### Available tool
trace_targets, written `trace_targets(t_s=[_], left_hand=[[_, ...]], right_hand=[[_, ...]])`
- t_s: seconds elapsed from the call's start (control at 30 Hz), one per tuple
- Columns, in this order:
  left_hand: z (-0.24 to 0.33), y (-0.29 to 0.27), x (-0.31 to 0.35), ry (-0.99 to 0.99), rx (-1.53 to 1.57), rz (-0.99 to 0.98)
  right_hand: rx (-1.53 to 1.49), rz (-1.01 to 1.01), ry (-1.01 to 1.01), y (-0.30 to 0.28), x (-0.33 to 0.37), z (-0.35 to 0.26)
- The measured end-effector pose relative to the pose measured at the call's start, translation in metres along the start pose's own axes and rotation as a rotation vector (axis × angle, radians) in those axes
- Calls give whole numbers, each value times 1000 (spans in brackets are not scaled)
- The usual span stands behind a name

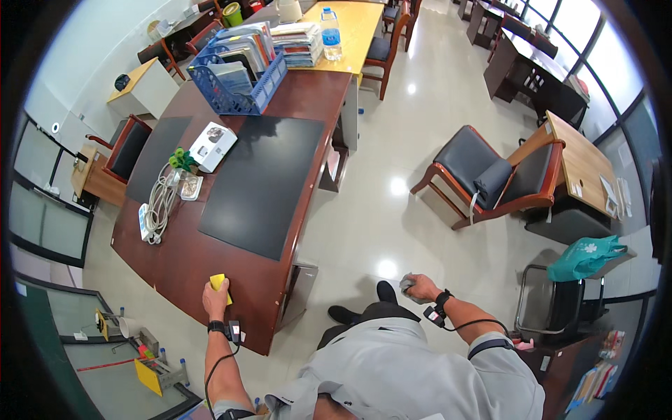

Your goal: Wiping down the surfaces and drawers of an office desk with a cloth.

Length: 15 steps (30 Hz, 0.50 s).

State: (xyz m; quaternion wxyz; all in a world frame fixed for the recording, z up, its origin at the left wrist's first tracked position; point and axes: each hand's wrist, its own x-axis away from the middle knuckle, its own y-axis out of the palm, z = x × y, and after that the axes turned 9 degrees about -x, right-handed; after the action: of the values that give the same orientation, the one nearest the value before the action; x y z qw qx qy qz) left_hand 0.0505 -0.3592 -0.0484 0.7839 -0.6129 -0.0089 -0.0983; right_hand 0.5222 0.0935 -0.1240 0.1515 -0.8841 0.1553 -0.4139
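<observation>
My left hand (214, 301) is closed over a yellow sponge (218, 281), which rests on the near end of the dark red wooden desk (175, 262). Parts of the sponge show beyond the fingers and at the hand's right side. Off the desk to the right, above the floor, my right hand (423, 287) grips a crumpled grey cloth (406, 283). Farther up the desk lie a black desk mat (266, 185), a coiled white cable (162, 199) with a power strip (145, 222), a small green plant (182, 159) and a white box (213, 147).
A blue file basket (234, 91), stacked papers (297, 45) and a water bottle (330, 35) stand at the far end. To the right are an armchair (483, 171) with a dark bag, a light wooden desk (577, 161) and a teal bag (586, 259) on a chair.
</observation>
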Motion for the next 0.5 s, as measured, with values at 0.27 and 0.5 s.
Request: trace_targets(t_s=[0.27, 0.5], left_hand=[[65, 2, 45, 80, -193, -14], [55, 17, 89, 76, -342, -2]], right_hand=[[-47, 41, 48, -20, 10, 86], [-89, 13, 59, -60, 25, 125]])
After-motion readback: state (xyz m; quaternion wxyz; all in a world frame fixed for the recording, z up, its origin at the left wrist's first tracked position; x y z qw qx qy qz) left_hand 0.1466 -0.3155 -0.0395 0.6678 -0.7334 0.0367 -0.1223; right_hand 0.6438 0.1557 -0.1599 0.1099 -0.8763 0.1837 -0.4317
